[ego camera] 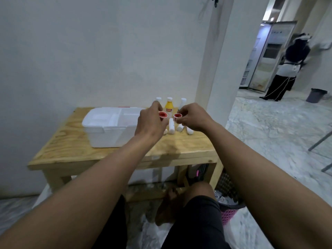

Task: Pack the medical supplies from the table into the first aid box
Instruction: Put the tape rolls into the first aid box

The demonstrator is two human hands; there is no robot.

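Mid-frame, a red cup (163, 115) is pinched by the left hand (150, 123), another red cup (177, 115) by the right hand (193, 118). The open first aid box (107, 129) is seen left on the table (71, 146); bandage rolls (171, 125) and bottles (169, 105) beside it.

The left hand (150, 123) pinches a small red cup (163, 115), and the right hand (193, 117) pinches another red cup (177, 115). Between and just below the hands, white rolls (171, 126) lie on the wooden table (75, 146). Beyond the hands stands a yellow bottle (169, 107). Left of the left hand sits the open white first aid box (107, 130).
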